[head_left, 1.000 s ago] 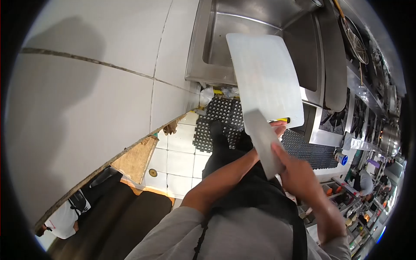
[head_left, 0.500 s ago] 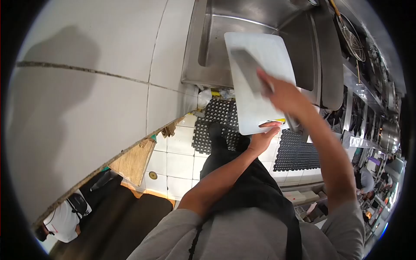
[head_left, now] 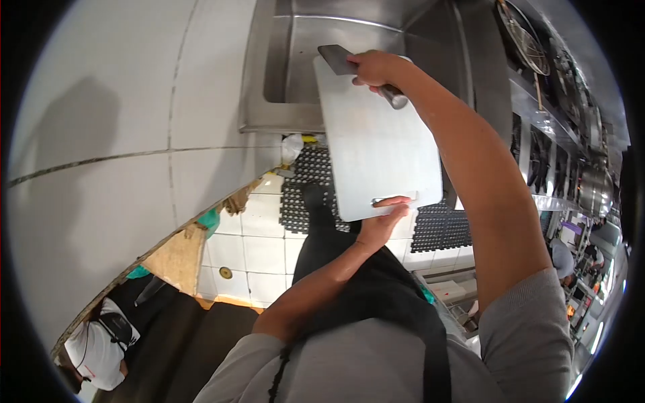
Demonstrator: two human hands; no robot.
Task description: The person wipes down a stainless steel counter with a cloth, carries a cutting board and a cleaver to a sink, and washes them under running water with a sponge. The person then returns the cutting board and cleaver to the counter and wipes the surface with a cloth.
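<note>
A white cutting board (head_left: 383, 148) slants from the sink's front edge toward my body, its far end over the basin. My left hand (head_left: 379, 228) grips the near end, fingers passing through the handle slot. At the far end, my right hand (head_left: 376, 69) is closed around a cleaver (head_left: 338, 60) with a broad steel blade and a metal handle. The blade points to the far left, over the board's far left corner. Whether its edge touches the board I cannot tell.
The steel sink (head_left: 282, 115) lies ahead, beside a tiled wall (head_left: 121, 221) on my left. Black rubber mats (head_left: 440, 228) cover parts of the tiled floor. A wire strainer (head_left: 524, 40) and pans hang at right. Another person (head_left: 101, 352) is at the lower left.
My right hand has moved with the cleaver from the board's middle to its far end. The board sits a little lower and further left in view; my left hand still holds it.
</note>
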